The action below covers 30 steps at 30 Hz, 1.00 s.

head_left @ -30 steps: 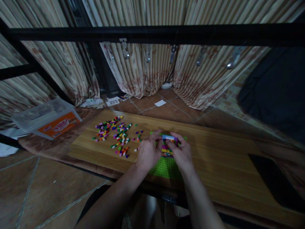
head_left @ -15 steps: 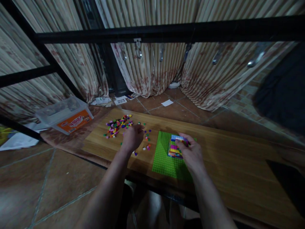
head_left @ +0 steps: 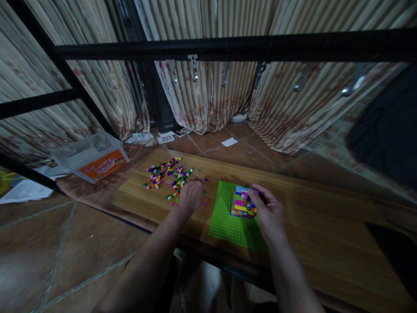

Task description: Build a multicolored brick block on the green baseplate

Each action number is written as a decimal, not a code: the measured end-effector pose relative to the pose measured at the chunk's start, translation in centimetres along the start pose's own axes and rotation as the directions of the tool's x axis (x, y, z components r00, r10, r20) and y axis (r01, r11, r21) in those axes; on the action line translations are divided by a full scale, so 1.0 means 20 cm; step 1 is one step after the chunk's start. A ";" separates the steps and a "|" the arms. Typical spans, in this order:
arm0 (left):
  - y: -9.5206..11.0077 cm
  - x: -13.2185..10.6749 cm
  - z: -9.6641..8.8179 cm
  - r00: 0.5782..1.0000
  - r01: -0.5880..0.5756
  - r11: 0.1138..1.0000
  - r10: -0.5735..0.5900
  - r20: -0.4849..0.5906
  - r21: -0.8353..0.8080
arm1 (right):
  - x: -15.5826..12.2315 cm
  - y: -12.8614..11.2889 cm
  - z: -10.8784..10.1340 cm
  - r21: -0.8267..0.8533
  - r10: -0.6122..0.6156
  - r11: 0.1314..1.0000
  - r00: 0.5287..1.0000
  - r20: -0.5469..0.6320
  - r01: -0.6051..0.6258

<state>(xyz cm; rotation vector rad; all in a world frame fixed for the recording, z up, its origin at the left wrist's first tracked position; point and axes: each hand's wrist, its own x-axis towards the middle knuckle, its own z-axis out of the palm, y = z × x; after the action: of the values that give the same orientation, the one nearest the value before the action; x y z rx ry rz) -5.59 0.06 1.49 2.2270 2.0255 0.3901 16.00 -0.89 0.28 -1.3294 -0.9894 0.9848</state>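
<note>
A layered block of colourful toy bricks (head_left: 241, 201) sits on a green studded baseplate (head_left: 221, 221). At the right edge of that block, my right hand (head_left: 271, 211) is closed, with the thumb and forefinger bent against the bricks. My left hand (head_left: 192, 194) reaches down among loose toy bricks (head_left: 177, 179), left of the baseplate. Its fingers are curled and point downward; whatever they pinch is hidden beneath the hand. More loose bricks (head_left: 158, 171) lie spread farther left.
The wooden tabletop (head_left: 319, 217) runs to the right, with a dark flat object (head_left: 391, 243) near its right end. A clear plastic box (head_left: 94, 158) with an orange label stands at the left. Behind are a black metal bar (head_left: 208, 51) and striped curtains (head_left: 202, 95).
My left hand has moved right and slightly toward me, uncovering bricks it hid before. My right thumb has slid off the block's top toward its right edge.
</note>
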 end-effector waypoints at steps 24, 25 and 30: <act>0.32 -0.06 -0.07 0.997 -0.058 0.242 0.057 -0.046 -0.968 | -0.07 -0.15 0.02 -0.147 -0.469 0.841 0.837 0.282 0.521; 0.32 -0.06 -0.07 0.998 -0.045 0.228 0.060 -0.032 -0.973 | -0.07 -0.15 0.02 -0.136 -0.465 0.846 0.839 0.284 0.515; 0.33 -0.06 -0.07 0.995 0.004 0.137 0.093 0.017 -0.991 | -0.07 -0.15 0.00 -0.097 -0.402 0.890 0.866 0.299 0.446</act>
<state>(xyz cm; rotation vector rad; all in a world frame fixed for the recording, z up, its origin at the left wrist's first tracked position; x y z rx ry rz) 0.35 -1.91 4.32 1.2864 0.9360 1.2072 15.57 -2.26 3.31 -1.0506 -1.5298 0.7645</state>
